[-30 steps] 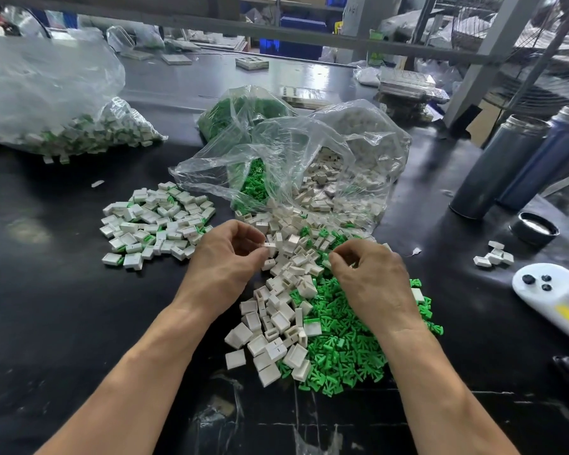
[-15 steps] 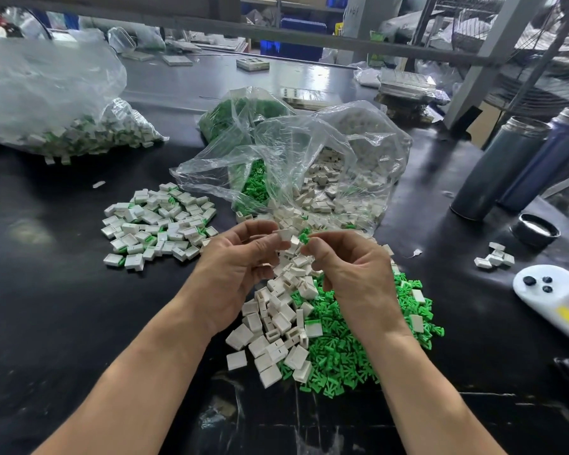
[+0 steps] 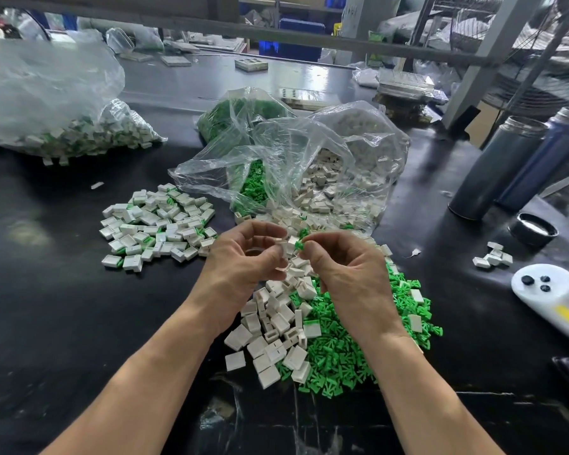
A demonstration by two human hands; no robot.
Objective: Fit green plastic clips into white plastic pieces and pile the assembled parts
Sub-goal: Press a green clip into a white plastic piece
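Change: since a second ago both hands have risen off the loose heap and come together above it; the left then reached among white pieces and the right rested on the green clips, and each now carries a part.
Left hand (image 3: 243, 257): fingers curled, pinching a white piece (image 3: 291, 240) between thumb and fingertips.
Right hand (image 3: 349, 270): fingers curled, pinching a green clip (image 3: 299, 245) at its tips, the clip touching the white piece's edge.
Seating: whether the clip is already inside the piece cannot be told.
Loose white pieces (image 3: 276, 326): heaped on the black table (image 3: 63, 307) directly under the hands, left half of the heap.
Loose green clips (image 3: 342, 353): spread beside and partly under the white ones, on the right.
Assembled pile (image 3: 155, 224): white parts with green showing, on the table left of the hands, well apart from the loose heap.
Open bag (image 3: 293, 165): clear plastic, behind the hands, spilling white and green parts.
Far-left bag (image 3: 46, 103): clear, holding assembled-looking parts.
Right side: two dark bottles (image 3: 519, 162), a round lid (image 3: 532, 229), a few stray white parts (image 3: 493, 256), a white handled device (image 3: 552, 293).
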